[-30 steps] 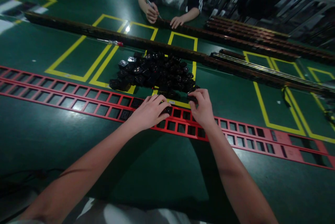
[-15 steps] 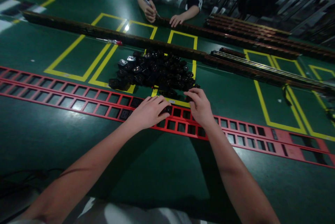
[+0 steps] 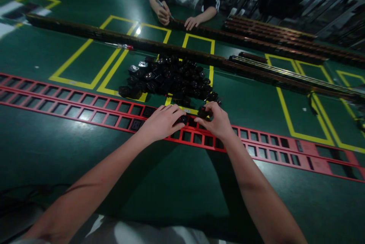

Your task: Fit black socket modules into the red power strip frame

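A long red frame (image 3: 209,141) with two rows of square openings lies across the green table. Black socket modules sit in a few of its openings, one of them a socket (image 3: 136,124) beside my left wrist. My left hand (image 3: 164,122) rests over the frame, thumb and fingers closed around a black socket module (image 3: 183,119). Just above the upper row, my right hand (image 3: 218,122) pinches another black socket module (image 3: 203,112). Beyond both hands is a heap of loose black socket modules (image 3: 171,76), tilted every which way.
Behind the heap a long dark rail (image 3: 114,37) crosses the table, with a red-handled screwdriver (image 3: 125,47) near it. More strips (image 3: 268,32) lie at the back right. Across the table a person's hand (image 3: 164,13) holds a pen. Yellow tape (image 3: 282,110) marks rectangles.
My right hand has drawn back from the heap's near edge towards the frame, with a black socket module now showing in its fingers. My left hand stays in place.
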{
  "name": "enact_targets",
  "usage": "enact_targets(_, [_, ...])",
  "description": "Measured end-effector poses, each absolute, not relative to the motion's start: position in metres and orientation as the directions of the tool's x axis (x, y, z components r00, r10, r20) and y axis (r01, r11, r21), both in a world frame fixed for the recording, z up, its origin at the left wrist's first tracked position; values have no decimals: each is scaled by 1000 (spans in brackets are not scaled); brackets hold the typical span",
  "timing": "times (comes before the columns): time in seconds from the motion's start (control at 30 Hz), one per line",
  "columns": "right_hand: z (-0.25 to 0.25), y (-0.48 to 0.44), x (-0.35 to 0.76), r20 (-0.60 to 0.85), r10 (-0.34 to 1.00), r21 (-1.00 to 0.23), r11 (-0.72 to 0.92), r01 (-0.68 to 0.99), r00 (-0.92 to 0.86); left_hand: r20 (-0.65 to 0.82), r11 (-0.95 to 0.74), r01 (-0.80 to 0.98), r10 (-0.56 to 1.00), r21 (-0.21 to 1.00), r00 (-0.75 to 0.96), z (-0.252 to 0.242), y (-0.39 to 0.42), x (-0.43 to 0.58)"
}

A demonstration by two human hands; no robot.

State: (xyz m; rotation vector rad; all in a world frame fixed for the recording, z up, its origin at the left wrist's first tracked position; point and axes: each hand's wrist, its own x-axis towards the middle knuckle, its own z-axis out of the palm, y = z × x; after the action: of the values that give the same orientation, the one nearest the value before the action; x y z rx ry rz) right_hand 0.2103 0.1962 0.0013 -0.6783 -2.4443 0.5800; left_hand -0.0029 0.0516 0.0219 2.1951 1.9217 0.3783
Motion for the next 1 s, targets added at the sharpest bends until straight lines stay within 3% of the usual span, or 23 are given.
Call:
enact_targets(0.33, [11, 180, 203, 338, 313, -338, 920, 196, -888, 59, -141, 947, 990, 288, 129, 24, 52, -3])
enact_targets(1.0, [18, 177, 203, 327, 262, -299, 940, 164, -908, 77, -148, 947, 988, 285, 132, 24, 51, -2])
